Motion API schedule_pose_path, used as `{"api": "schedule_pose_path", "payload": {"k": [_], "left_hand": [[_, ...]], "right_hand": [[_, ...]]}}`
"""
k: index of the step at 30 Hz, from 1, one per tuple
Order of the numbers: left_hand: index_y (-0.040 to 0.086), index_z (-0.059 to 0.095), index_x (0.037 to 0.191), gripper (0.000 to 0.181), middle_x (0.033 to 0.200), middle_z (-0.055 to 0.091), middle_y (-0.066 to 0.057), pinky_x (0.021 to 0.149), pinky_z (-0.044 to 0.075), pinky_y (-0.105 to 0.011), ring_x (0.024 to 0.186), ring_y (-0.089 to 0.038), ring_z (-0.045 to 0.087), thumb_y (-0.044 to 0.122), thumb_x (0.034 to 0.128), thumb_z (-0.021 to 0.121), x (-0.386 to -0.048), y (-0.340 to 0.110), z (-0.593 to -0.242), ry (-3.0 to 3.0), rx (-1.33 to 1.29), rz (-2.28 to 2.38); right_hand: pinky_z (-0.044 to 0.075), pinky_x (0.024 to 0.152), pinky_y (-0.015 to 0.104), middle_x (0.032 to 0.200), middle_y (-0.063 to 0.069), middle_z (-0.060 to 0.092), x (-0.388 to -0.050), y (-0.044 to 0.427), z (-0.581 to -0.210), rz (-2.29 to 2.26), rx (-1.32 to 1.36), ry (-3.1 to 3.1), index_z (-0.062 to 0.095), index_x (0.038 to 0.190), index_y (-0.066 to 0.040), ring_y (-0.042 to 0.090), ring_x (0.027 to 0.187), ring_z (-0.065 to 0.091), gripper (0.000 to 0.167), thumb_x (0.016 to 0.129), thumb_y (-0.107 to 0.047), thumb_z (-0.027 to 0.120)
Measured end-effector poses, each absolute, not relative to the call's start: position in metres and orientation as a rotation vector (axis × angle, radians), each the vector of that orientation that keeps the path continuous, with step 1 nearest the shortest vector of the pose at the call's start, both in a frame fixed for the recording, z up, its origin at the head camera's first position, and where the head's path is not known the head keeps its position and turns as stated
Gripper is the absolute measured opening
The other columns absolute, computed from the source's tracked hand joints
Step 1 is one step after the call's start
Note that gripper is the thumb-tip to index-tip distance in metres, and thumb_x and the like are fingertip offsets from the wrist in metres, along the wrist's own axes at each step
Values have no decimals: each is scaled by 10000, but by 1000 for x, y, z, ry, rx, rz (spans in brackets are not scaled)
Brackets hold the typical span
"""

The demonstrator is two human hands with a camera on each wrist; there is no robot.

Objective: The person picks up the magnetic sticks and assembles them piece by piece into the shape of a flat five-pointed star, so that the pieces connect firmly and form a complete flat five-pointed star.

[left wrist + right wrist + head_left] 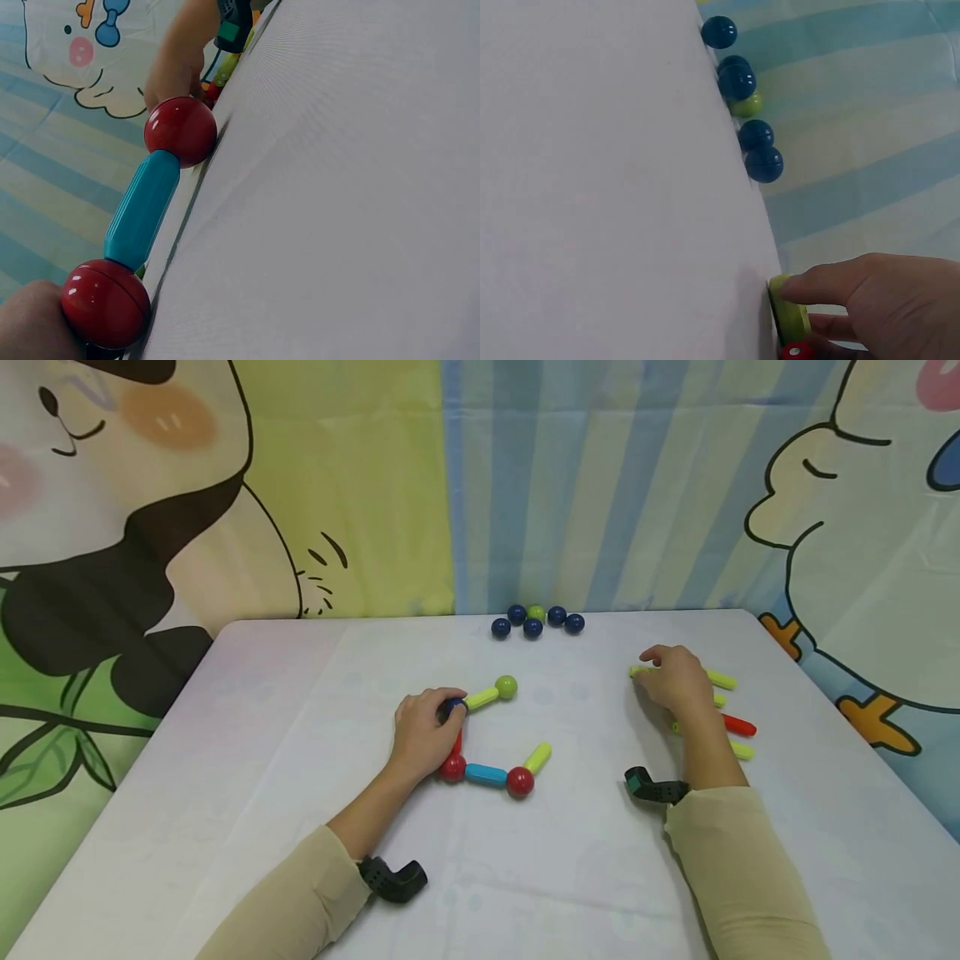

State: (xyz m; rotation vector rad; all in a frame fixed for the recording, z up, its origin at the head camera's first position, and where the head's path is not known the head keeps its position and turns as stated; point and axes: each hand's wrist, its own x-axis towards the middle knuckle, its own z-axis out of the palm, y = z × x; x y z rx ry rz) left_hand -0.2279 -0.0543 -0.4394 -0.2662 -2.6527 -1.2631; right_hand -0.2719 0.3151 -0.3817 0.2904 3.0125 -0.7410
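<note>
Surface (540, 877): linked frame (486, 775) near centre; right hand (678, 681) at right side, grip pinching green stick (790, 321) near red stick (738, 725); left hand (423, 731), grip curled round frame's navy ball (453, 705); six loose balls (532, 627) near far edge

The head view is bright and evenly lit, the white table (562, 877) and the backdrop (390, 485) both clear, with the light's source out of sight. Soft, pale shadows lie on the table just left of the right hand (675, 681) and right sleeve (742, 868). Both wrist views are dimmer, the table turning grey. In the left one, small white glints sit on the red balls (180, 131), and fine moiré-like lines fan across part of the table. In the right one, blue balls (765, 163) carry small highlights, and a blurred-edged shadow falls beside the green stick (787, 315).
</note>
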Motion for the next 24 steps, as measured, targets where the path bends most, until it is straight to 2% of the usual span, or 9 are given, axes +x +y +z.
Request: {"api": "schedule_pose_path", "payload": {"k": [6,9,17,24], "left_hand": [[126,729,1233,300,1205,726,-98,1158,293,-523,1149,-293,596,218,979,597,-227,-54,-438,-2631,-277,-1267],[120,729,1232,302,1199,728,-105,1156,294,-528,1148,-296,602,220,978,601,-227,-54,-438,-2628,-281,-1266],[118,730,1237,295,1196,730,-105,1170,286,-530,1156,-291,613,207,983,608,-226,-54,-435,-2634,-280,-1278],[120,729,1237,292,1193,729,-106,1190,268,-529,1164,-292,613,208,984,613,-225,-54,-435,-2639,-279,-1273]], "right_hand": [[409,1085,653,1319,274,584,-276,313,-391,-597,210,3064,640,1332,-6,469,1253,510,375,998,-173,618],[410,1074,657,1306,261,591,-277,314,-392,-604,187,3078,649,1324,-19,464,1243,514,365,1014,-208,622],[479,892,557,1220,226,641,-275,311,-390,-684,120,3114,596,1382,-72,398,1061,564,429,1058,-344,527],[487,985,567,1279,225,622,-276,289,-380,-751,102,3105,539,1426,-77,397,1124,556,470,1076,-385,484]]}}
